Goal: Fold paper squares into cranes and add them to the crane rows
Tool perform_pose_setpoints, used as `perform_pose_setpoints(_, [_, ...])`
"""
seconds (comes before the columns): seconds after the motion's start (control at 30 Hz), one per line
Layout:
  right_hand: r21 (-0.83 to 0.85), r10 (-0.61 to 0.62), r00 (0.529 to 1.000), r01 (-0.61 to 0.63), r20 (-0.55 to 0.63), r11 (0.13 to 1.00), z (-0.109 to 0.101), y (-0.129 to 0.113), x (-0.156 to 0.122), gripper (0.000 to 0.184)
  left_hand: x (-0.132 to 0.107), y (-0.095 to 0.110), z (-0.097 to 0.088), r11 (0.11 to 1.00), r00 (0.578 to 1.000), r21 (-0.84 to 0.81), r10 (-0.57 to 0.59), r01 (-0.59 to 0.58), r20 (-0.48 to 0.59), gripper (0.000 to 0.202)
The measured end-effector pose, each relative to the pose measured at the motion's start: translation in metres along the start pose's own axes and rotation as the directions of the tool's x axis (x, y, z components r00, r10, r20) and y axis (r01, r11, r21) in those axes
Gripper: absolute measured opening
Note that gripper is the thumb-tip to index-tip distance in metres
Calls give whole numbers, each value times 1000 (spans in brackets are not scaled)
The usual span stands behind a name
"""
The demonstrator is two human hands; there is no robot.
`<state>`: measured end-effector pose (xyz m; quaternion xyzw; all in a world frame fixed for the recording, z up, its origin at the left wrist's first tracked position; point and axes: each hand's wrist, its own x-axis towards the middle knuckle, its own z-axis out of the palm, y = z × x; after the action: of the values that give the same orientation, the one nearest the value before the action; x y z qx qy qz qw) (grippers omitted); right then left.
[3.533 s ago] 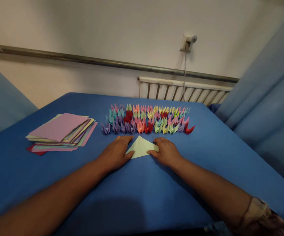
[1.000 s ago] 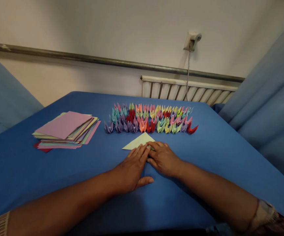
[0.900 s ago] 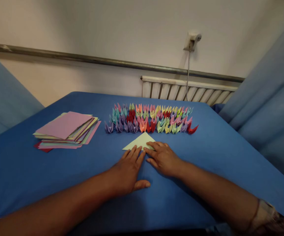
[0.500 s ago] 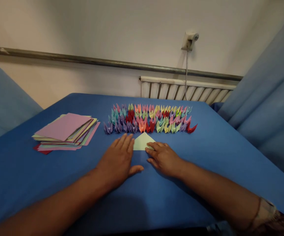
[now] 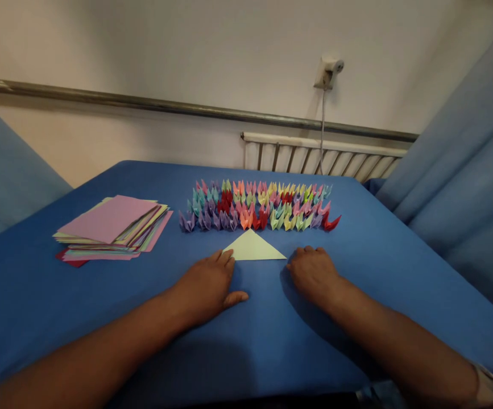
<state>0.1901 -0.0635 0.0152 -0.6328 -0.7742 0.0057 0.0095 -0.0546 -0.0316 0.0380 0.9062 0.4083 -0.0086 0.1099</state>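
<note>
A pale yellow-green sheet of paper (image 5: 255,247), folded into a triangle, lies on the blue-covered table with its point facing away from me. Its long edge faces me. My left hand (image 5: 210,282) rests at the left corner, fingertips over the paper and thumb stretched out to the side. Just beyond the right corner, my right hand (image 5: 314,274) is curled with its fingers folded under. That corner shows uncovered beside it, and no paper is visible in the hand.
Several rows of colourful folded paper cranes (image 5: 255,213) stand right behind the triangle. On the left lies a stack of coloured paper sheets (image 5: 110,221). Beyond the table (image 5: 246,346) are a radiator (image 5: 289,156), a metal rail (image 5: 186,108) and a plugged-in cord (image 5: 323,119). Blue curtains (image 5: 463,153) hang at both sides.
My right hand has slid rightward off the triangle, and its fingers have curled in. More of the paper shows. My left hand has drawn slightly back toward me, still on the left corner.
</note>
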Motion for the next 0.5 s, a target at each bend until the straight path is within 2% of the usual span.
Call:
perform_pose_setpoints(0.1, [47, 37, 997, -33, -70, 998, 3, 6, 10, 30, 12, -9, 0, 998, 996, -55, -8, 3, -91, 45])
perform_pose_setpoints(0.17, [126, 18, 993, -4, -113, 992, 8, 6, 19, 31, 21, -17, 5, 996, 980, -82, 8, -24, -197, 38])
perform_pose_setpoints(0.23, [220, -28, 989, 61, -147, 974, 14, 5, 26, 32, 29, -25, 12, 994, 956, -108, -9, -24, -292, 46])
perform_pose_setpoints(0.4, [425, -131, 973, 201, -188, 883, 27, 0, 31, 37, 36, -34, 23, 969, 950, -247, -85, 8, -301, 62])
perform_pose_setpoints(0.5, [508, -131, 960, 244, -248, 826, 31, 0, 31, 41, 35, -31, 23, 938, 948, -345, -130, 23, -289, 64])
